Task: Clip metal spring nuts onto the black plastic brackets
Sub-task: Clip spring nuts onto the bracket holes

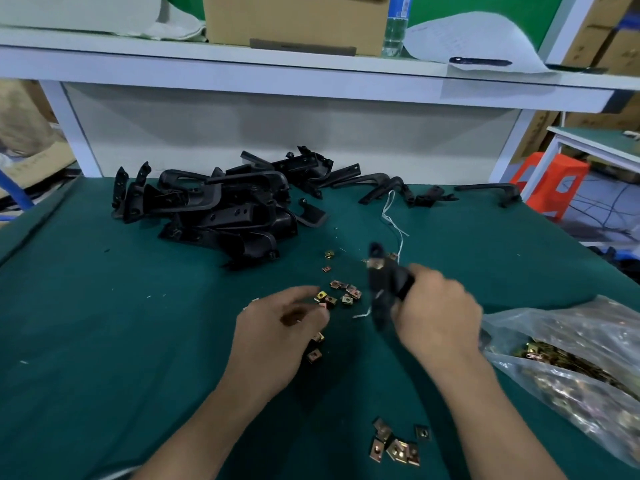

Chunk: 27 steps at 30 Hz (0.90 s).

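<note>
above the green mat (104, 323), right hand (437, 308) grips a bracket (381, 289).

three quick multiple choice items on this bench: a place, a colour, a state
1. Where does the bag of nuts lie? A) on the shelf B) right of the right hand C) under the bracket pile
2. What colour is the table cover? A) green B) red C) white
3. What is the right hand doing? A) lying flat B) holding a bracket C) lifting a bottle
Answers: B, the bag sits at the right edge; A, the table cover is dark green; B, its fingers wrap a black bracket.
</note>
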Available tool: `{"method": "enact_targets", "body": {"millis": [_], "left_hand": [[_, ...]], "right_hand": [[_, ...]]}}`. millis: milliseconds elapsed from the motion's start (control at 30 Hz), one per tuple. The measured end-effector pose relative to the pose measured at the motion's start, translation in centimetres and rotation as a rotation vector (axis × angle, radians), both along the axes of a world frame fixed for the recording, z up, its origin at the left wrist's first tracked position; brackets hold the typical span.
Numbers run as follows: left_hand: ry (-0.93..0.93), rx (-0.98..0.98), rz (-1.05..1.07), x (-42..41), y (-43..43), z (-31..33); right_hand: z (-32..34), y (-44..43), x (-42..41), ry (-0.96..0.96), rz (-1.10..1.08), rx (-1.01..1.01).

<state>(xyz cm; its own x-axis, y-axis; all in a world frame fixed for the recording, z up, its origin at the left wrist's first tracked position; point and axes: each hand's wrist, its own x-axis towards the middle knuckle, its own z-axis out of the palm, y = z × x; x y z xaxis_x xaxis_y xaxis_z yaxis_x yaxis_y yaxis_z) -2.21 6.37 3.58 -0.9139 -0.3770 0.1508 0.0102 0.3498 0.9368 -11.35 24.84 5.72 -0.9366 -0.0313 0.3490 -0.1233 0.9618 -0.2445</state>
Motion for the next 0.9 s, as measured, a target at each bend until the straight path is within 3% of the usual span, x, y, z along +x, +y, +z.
{"method": "enact_targets", "body": {"millis": [133, 333, 533, 600, 733, 800, 900], "left_hand": [[-0.028, -0.387, 0.058, 0.1, -0.5, -0.4], [-0.049, -0.438, 0.076, -0.2, -1.1, -1.0], [-0.042, -0.416, 0.059, -0.1, -0.8, -0.8], [-0.021, -0.396, 0.030, 0.0, -0.6, -0.8], [0.025, -0.332, -0.063, 0.4, -0.1, -1.0], [0.062, -0.301, -0.085, 0.5, 0.2, -0.9], [0.123, -0.275, -0.080, 0.7, 0.3, -0.8]], "right_hand": [[0.4, 4.2, -1.4, -0.163, -0.185, -0.065], [-0.6, 4.1, -1.8, -0.332, -0.225, 0.021], [0.4, 3.2, -0.8, -0.346, -0.079, -0.018], [0.6, 2.2, -0.3, -0.335, 0.094, -0.252], [0.5, -1.4, 1.9, -0.588, 0.394, -1.052], [0.0, -2.6, 2.6, -0.725, 0.438, -1.221], [-0.6, -2.9, 2.4, -0.799, 0.487, -1.285]]}}
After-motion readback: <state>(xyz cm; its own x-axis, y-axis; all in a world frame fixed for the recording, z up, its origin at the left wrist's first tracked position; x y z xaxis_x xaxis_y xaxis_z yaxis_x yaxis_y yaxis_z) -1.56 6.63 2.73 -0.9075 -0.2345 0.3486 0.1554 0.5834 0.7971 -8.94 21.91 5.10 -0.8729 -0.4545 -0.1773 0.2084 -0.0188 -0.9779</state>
